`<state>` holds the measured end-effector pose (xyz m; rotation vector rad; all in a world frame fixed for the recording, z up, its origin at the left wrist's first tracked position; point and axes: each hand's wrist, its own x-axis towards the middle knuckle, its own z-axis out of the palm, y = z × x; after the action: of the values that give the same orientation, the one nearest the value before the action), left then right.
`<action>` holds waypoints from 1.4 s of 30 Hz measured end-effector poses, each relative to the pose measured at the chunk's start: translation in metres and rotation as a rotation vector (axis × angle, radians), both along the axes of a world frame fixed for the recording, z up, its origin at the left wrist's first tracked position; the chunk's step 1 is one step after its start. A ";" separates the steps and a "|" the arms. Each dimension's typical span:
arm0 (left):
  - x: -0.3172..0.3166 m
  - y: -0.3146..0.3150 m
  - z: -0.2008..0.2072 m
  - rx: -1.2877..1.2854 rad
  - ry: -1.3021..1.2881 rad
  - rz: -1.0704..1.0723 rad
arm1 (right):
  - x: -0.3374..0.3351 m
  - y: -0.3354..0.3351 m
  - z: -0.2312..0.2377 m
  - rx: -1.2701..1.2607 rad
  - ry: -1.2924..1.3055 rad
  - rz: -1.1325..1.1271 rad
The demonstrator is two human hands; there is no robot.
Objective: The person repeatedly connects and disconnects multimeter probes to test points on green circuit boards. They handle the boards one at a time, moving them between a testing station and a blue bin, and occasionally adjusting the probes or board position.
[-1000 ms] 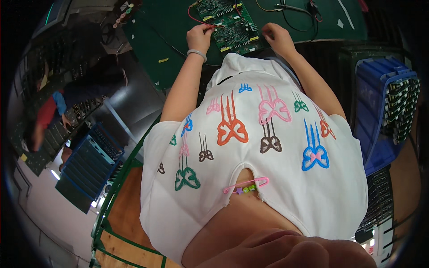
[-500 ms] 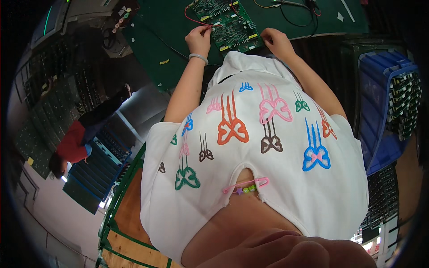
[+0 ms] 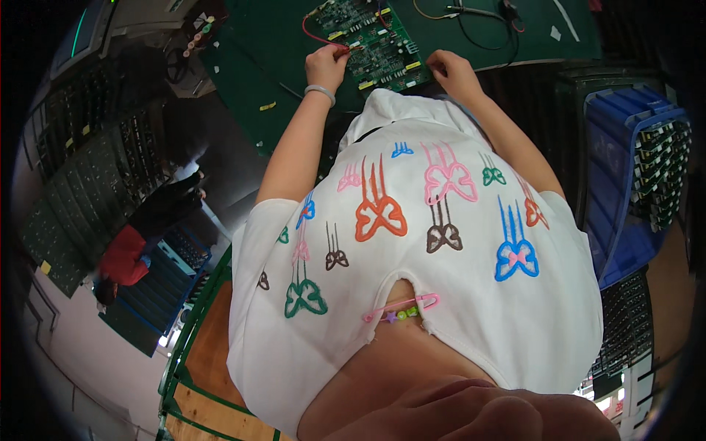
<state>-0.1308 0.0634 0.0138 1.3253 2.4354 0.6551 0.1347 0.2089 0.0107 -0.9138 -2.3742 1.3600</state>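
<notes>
A green circuit board (image 3: 386, 55), crowded with small parts and yellow pieces, lies on the green bench top in front of me. At its left edge my left hand (image 3: 326, 67) is closed in a pinch on a red wire (image 3: 315, 37), where the wire's end meets the board. The wire loops up toward the board's far end. My right hand (image 3: 450, 73) is just off the board's right edge, its fingers curled together. What its fingertips hold, if anything, is too small to make out.
Black cables (image 3: 485, 29) lie on the bench (image 3: 272, 44) at the far right. A small yellow piece (image 3: 267, 106) rests to the left. On my right stands a blue bin (image 3: 618, 184) holding several boards. A person in red (image 3: 125, 257) is at the left among racks.
My right hand has shifted slightly left along with the whole view. My left hand stays at the red wire. The person in red has moved a little rightward and down in the view.
</notes>
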 end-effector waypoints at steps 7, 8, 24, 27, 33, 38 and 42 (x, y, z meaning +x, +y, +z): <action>0.001 0.000 0.007 -0.017 -0.074 0.040 | 0.019 0.058 0.001 0.108 0.055 -0.361; 0.001 0.000 0.005 -0.025 -0.092 0.060 | 0.025 0.076 0.000 0.163 0.056 -0.434; 0.088 0.073 0.043 0.164 -0.893 0.010 | 0.032 0.189 -0.039 0.461 -0.237 -0.640; 0.107 0.120 0.046 -0.073 -1.278 0.147 | 0.024 0.187 -0.026 0.357 -0.225 -0.690; 0.126 0.168 0.013 -0.141 -1.222 0.302 | 0.017 0.166 -0.003 0.816 -0.328 -0.675; 0.108 0.170 -0.010 -0.209 -1.353 0.380 | -0.006 0.128 0.017 0.233 -0.380 -0.290; 0.117 0.177 0.007 -0.256 -1.364 0.462 | -0.003 0.138 -0.037 0.176 -0.293 -0.412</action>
<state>-0.0140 0.2403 0.0212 0.0123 1.5102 0.8843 0.1315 0.3473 -0.0261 -1.5288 -2.2759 0.8978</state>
